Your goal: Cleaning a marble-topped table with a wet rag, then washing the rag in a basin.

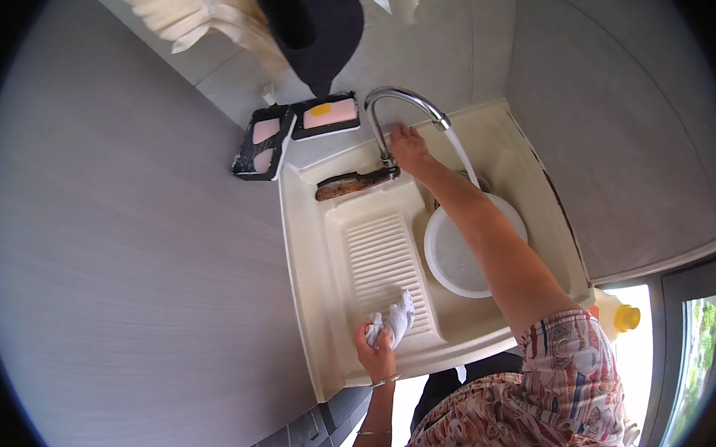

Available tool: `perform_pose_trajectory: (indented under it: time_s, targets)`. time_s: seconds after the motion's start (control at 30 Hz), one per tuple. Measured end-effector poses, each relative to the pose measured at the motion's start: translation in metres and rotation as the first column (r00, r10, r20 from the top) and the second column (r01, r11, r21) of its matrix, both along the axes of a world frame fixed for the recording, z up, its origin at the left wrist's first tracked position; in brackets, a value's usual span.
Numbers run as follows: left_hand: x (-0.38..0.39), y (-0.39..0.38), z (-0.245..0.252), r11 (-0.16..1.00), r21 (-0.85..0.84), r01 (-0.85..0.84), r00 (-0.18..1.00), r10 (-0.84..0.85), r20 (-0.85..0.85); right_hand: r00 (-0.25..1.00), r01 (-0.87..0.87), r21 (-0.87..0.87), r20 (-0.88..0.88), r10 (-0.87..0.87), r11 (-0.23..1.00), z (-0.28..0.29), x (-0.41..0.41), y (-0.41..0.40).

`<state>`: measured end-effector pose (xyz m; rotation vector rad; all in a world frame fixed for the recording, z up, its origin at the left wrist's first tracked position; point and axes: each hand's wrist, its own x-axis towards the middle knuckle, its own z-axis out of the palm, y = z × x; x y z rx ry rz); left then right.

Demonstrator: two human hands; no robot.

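Observation:
In my left hand [377,353], near the front edge of the washboard, is a crumpled pale grey cloth [396,321]. Its lower part is bunched in my fingers. My right hand [410,148] reaches across to the base of the curved chrome faucet [409,93]; whether the fingers grip a handle there is hidden. Water [462,154] streams from the spout toward a round white basin [436,262], which holds cloudy water. The basin sits in the bowl of a cream laundry sink [316,286], partly covered by my right forearm. Ridges of the moulded washboard [381,252] lie left of the basin.
A worn brown-and-black brush [350,186] lies on the ledge left of the faucet. Two black soap trays [257,150] with pink bars stand at the back left corner. Dark fabric [329,31] hangs above. A yellow-capped bottle [608,313] is at the right.

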<state>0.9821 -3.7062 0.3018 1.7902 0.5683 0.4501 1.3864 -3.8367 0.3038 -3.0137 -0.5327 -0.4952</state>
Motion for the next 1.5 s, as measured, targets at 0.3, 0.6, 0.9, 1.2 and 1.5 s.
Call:
perform_pose_trajectory:
  time_s: [0.3,0.6,0.9,1.2,1.5]
  targets:
    - [-0.008,0.004,-0.007,1.000,-0.016,0.012,1.000,-0.012,-0.028,0.985,0.077,-0.316,0.169,-0.023,0.946,-0.008,-0.013,-0.016]
    - [-0.015,0.004,-0.017,0.997,-0.067,0.032,0.998,-0.036,-0.056,0.920,0.078,-0.159,0.393,-0.010,0.984,-0.014,-0.020,-0.027]
    - [-0.019,0.004,-0.015,1.000,0.010,0.019,0.999,-0.018,-0.029,0.958,-0.042,0.730,0.224,-0.180,0.682,-0.026,-0.018,-0.021]
    - [-0.016,-0.002,-0.017,0.997,0.071,0.010,1.000,-0.010,-0.002,0.972,-0.045,0.738,0.187,-0.141,0.674,-0.019,0.005,-0.013]
    - [-0.013,0.000,-0.004,0.992,0.125,0.004,0.999,0.002,-0.048,0.983,0.092,0.539,0.085,-0.163,0.837,-0.009,0.043,0.012]
